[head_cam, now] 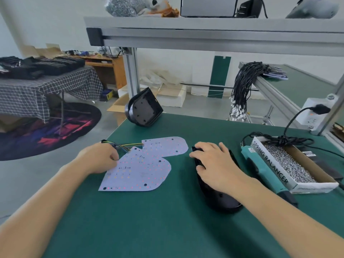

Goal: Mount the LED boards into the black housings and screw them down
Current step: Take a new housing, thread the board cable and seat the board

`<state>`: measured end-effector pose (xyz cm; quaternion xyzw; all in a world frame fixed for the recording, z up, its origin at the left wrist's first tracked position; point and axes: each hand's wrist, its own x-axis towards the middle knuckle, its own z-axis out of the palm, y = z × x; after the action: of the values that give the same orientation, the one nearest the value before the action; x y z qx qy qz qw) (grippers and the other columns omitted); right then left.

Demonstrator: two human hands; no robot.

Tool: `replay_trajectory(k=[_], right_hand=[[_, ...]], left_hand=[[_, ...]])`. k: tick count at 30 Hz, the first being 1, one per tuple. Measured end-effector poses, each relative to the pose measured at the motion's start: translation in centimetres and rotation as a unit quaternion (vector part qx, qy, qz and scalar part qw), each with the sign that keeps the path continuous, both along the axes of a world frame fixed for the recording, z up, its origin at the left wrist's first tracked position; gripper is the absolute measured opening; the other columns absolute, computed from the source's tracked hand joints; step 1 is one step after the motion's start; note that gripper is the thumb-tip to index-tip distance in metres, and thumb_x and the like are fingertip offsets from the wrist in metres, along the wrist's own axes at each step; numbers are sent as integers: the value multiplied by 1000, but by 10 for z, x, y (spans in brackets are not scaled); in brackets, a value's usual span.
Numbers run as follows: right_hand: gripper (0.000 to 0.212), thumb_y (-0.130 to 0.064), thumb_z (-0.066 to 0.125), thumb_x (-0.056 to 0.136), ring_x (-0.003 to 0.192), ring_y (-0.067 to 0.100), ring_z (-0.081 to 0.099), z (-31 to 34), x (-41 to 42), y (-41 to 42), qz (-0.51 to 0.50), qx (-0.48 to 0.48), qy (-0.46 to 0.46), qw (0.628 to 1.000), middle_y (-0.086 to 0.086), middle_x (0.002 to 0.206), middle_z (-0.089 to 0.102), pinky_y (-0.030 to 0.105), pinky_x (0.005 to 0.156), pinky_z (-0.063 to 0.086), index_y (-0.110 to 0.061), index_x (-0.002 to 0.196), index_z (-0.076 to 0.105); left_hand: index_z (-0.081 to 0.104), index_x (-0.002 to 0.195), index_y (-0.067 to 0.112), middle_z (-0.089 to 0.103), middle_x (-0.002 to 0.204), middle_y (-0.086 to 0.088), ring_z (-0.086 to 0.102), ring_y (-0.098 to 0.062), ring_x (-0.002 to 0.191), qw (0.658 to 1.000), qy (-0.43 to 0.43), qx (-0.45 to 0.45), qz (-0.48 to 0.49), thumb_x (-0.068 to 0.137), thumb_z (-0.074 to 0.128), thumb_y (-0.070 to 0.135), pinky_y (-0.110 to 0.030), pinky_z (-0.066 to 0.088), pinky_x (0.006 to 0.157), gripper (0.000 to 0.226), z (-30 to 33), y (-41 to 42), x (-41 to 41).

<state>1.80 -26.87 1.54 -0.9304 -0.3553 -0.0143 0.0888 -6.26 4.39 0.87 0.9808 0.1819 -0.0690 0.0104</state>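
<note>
1. Green worktop (149, 220) under a grey frame shelf.
2. My left hand (100, 157) fingers pinch the near LED board (141, 172) at its left edge.
3. My right hand (214, 162) fingers curl over a black housing (221, 198) beside the screwdriver (260, 168).
4. Another housing (143, 108) leans at the far edge.

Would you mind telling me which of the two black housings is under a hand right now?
The near housing, beside the teal screwdriver; the right hand grips it. The other housing stands tilted and untouched at the mat's far edge.

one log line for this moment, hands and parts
left hand: pinches LED board edge | right hand: grips black housing | screwdriver: untouched
</note>
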Motion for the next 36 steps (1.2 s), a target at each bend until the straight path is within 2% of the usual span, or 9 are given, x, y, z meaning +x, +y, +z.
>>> replay_trajectory(k=[5,9,14,19,22,25,29,32,36], right_hand=[[46,-38,52,93,138,17,25,2,-27,36,98,16,21,995,-3,147,34,39,115,2,-28,138,48],[55,-41,55,92,137,20,26,5,-39,62,152,25,50,987,3,148,34,33,114,13,-21,142,42],[84,-38,68,86,139,11,23,23,-40,87,182,242,169,938,-3,155,24,18,107,18,-21,152,17],[29,-12,67,88,82,8,54,59,-32,89,168,431,286,839,-6,93,59,25,78,44,-19,112,53],[19,-4,60,91,79,13,63,82,-13,52,125,534,351,759,2,93,66,34,78,54,-19,102,55],[15,-3,58,91,68,11,66,94,7,0,59,589,380,711,0,85,70,24,64,55,-16,99,58],[10,-6,57,92,65,17,62,79,28,-65,-74,521,375,764,5,84,67,23,60,50,-15,96,61],[12,-8,59,92,73,20,52,52,44,-98,-194,400,302,843,10,86,59,28,63,40,-17,100,58],[19,-4,55,89,70,20,46,21,68,-113,-245,234,259,904,11,92,55,28,62,35,-7,107,56]], left_hand=[[66,101,31,65,91,11,61,-18,93,999,33,17,10,75,51,9,-25,47,78,37,-4,10,-15],[70,84,24,67,85,4,63,-25,88,991,-130,25,-2,81,70,15,-27,39,74,9,3,8,-24],[77,81,12,60,77,4,54,-7,67,906,-360,-119,-191,79,73,-1,-20,37,66,14,58,-20,-38],[70,103,16,64,92,-3,58,-4,88,824,-467,-196,-254,78,62,4,-18,42,82,28,98,-57,-23],[51,130,32,57,121,9,49,-9,116,855,-450,-191,-172,78,73,25,-32,33,105,57,93,-47,-1],[52,132,21,63,116,5,57,-23,108,921,-307,-226,-79,83,73,12,-26,39,98,54,70,-42,33],[69,105,18,72,104,-5,61,-28,102,963,-230,-140,25,95,52,11,-36,43,90,22,36,-52,67],[66,113,12,70,104,-16,59,-36,101,877,-462,-117,64,89,43,-4,-42,39,93,37,43,-71,84],[62,107,8,63,70,-18,58,-39,61,782,-603,31,-155,69,45,-7,-41,43,53,45,80,-146,93]])
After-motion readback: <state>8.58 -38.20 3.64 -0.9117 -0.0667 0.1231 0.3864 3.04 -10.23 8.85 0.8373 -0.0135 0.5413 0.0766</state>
